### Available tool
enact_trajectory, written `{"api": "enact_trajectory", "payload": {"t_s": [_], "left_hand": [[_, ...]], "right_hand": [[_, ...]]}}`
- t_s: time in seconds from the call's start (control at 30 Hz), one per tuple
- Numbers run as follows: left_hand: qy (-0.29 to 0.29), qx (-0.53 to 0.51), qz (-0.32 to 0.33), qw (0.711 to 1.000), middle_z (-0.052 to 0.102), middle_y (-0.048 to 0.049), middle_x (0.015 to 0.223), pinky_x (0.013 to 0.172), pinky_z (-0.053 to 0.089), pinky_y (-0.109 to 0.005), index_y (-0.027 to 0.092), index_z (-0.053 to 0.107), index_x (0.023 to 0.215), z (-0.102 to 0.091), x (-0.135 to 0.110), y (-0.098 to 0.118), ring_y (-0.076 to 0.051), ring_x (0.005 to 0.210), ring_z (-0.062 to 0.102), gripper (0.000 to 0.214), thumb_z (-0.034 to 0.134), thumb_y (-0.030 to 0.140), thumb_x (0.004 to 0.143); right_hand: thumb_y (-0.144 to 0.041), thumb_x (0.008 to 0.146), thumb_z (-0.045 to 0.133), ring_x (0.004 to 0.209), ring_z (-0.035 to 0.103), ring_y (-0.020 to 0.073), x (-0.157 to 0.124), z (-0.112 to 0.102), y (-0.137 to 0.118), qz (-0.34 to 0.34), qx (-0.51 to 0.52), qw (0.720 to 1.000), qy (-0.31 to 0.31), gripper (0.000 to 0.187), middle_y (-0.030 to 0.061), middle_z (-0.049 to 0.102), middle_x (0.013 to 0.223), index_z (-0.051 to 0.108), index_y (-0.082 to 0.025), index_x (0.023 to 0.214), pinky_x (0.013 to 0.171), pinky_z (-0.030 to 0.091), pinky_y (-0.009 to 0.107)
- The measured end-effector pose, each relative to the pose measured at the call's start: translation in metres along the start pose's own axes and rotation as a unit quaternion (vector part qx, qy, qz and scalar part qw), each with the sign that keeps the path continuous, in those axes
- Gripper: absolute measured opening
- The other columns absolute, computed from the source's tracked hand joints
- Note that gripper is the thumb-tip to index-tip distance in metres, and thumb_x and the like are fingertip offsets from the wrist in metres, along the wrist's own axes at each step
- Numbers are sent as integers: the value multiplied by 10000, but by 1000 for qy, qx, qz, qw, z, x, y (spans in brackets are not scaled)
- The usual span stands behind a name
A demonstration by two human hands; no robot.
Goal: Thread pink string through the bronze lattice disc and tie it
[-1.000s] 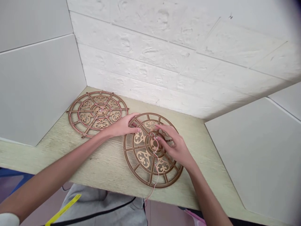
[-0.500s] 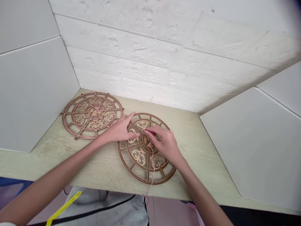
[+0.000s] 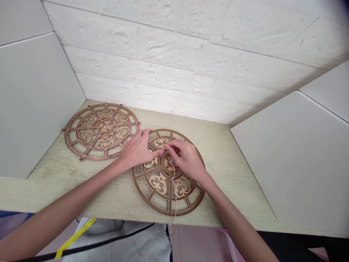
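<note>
A round brown openwork disc (image 3: pixel 159 182) with scroll patterns lies on the table under both hands. A thin pale pink cord (image 3: pixel 174 185) runs from the disc's centre down over its near rim and the table edge. My right hand (image 3: pixel 188 156) is closed above the disc's inner ring, thumb and forefinger pinching the cord. My left hand (image 3: pixel 139 148) rests over the disc's upper left rim, fingers apart. Its thumb stretches to the inner ring beside the right fingertips. What lies right under the fingertips is hard to see.
A second openwork disc (image 3: pixel 105 141), with reddish cord along its rings, lies at the back left. White brick-patterned wall (image 3: pixel 163 62) closes off the back. Grey panels stand at the left (image 3: pixel 35 109) and right (image 3: pixel 289 160). A yellow strip (image 3: pixel 76 237) hangs below the table's front edge.
My left fingers have drawn closer together on the rim, and the left thumb has moved in to the right fingertips. The view has shifted slightly; the discs lie as before.
</note>
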State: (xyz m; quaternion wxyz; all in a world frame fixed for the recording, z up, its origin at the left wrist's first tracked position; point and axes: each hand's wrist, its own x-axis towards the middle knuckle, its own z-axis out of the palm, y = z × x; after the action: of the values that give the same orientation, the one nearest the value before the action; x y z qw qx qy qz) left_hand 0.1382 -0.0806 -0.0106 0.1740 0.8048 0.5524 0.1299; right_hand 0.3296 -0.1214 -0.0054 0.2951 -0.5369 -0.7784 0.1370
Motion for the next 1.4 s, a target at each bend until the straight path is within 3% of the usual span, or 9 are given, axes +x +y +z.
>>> {"api": "enact_trajectory", "payload": {"t_s": [0.53,0.73,0.93,1.1,1.4], "left_hand": [[-31,-52,9,998,475,-127,1412,1012,460,-446,241,370,1485,1,3,-12,-331,1223,545,889,611,725,779],[-36,-50,1,998,490,-135,1387,971,480,-434,229,384,1475,-2,2,-8,-321,1175,567,885,650,684,764],[-33,-58,6,998,497,-136,1373,957,484,-420,228,393,1471,-1,3,-9,-320,1185,559,901,656,701,752],[-30,-67,9,997,523,-128,1342,955,484,-427,233,393,1469,-1,2,-10,-324,1194,556,891,651,701,756],[-26,-70,-1,997,507,-124,1375,969,486,-453,245,394,1459,0,3,-8,-324,1188,563,910,671,718,733]], "right_hand": [[-234,963,514,745,529,184,-5,6,7,-3,-17,1000,-23,264,39,594,773,467,-195,707,681,367,313],[-258,966,527,722,552,179,-6,4,7,6,-9,1000,-22,243,31,616,749,523,-192,732,660,385,305],[-249,923,597,657,613,161,-5,1,6,40,56,997,-16,94,8,693,743,665,-196,884,649,443,296],[-226,902,590,669,643,165,-5,-2,4,54,97,993,-29,111,17,717,771,685,-188,859,618,459,286],[-220,905,604,705,635,168,-5,-3,7,45,64,997,-22,84,23,714,809,681,-195,879,658,468,295]]}}
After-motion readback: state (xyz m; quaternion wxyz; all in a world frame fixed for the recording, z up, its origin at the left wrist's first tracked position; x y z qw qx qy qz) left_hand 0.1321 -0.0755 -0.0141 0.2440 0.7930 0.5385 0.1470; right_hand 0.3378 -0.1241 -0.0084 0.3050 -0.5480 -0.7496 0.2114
